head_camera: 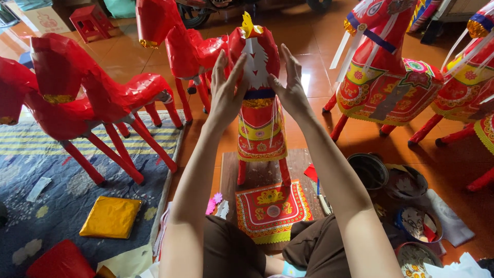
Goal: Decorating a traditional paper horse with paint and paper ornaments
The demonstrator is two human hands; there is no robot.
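Head view: pressing a white cut-out mane (256, 64) onto a red paper horse (260, 110).
Left hand (225, 92) and right hand (292, 87), fingers spread, flat against either side of the neck, clamping nothing. Below the grip, chest trim already stuck on; ornate saddle panel (271, 210) lying loose underneath, plain red horses (98, 98) left of the hands undecorated.

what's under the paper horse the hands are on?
The paper horse stands with two red legs on a dark board. In front of them a red-and-gold decorated panel lies flat. The left hand and right hand press its head. Any rear legs are hidden behind its body.
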